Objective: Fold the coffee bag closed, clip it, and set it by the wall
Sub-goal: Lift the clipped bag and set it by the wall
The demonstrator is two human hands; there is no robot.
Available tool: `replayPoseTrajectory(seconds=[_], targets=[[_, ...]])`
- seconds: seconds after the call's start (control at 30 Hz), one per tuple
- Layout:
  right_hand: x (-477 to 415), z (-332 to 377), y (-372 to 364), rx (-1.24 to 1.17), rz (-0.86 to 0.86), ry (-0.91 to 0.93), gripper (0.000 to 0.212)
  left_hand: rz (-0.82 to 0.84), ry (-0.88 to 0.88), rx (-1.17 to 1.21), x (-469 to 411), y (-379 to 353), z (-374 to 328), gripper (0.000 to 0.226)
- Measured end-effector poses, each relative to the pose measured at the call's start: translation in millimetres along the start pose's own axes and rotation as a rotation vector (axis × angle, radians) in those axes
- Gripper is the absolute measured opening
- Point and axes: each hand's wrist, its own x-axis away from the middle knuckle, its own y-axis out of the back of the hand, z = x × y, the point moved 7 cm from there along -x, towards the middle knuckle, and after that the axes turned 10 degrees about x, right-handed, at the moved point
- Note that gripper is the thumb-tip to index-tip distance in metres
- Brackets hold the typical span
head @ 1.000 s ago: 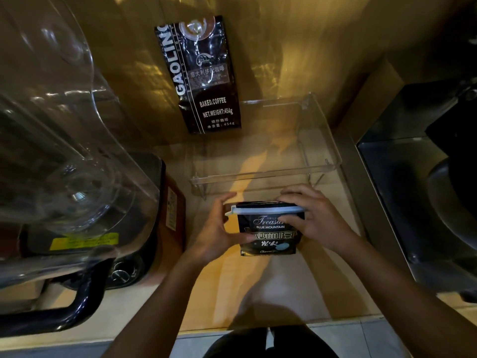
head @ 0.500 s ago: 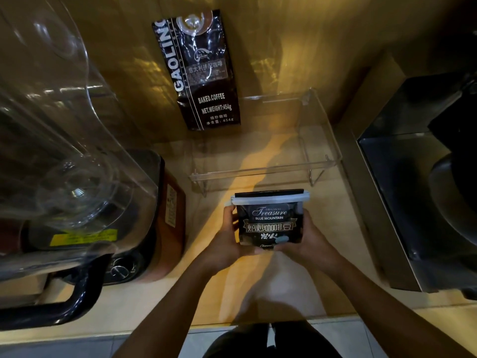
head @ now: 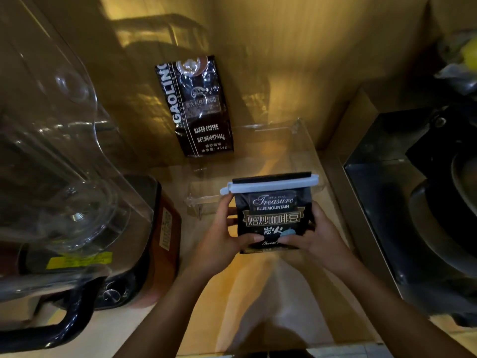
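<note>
A small black coffee bag (head: 273,215) labelled Treasure Blue Mountain is held upright above the wooden counter, its top folded over. A pale blue clip (head: 271,186) runs across the folded top. My left hand (head: 222,236) grips the bag's left side with the thumb on its front. My right hand (head: 313,235) grips the right side and lower front. The bag sits in front of a clear acrylic stand. The wooden wall (head: 284,73) rises behind.
A taller black Gaoling coffee bag (head: 198,107) leans against the wall. The clear acrylic stand (head: 302,143) sits behind the held bag. A blender with a clear jug (head: 51,164) fills the left. A dark metal machine (head: 413,202) stands at the right.
Both hands moved from the clip down to the bag's sides, then lifted the bag off the counter and carried it a little toward the wall.
</note>
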Motion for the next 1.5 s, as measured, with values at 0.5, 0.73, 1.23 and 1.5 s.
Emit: replayPoseTrajectory(seconds=[0.5,0.73,1.23,1.5], targets=[[-90.7,100.2,68.0,0.012,-0.083,0.235,0.056,0.065,-0.201,-0.06,-103.3,-3.7,-125.1,0.086],[-148.6,89.8,65.7,-0.013,-0.075,0.204,0.061,-0.035,-0.153,-0.067,-149.4,-2.3,-113.1,0.085],[-189.1,55.2,57.0,-0.094,-0.093,0.141,0.049,-0.332,-0.078,-0.224,-169.6,-5.1,-87.3,0.074],[-192.4,54.8,56.0,0.081,-0.134,0.047,0.042,-0.391,-0.051,-0.311,-169.9,-9.7,-91.5,0.064]])
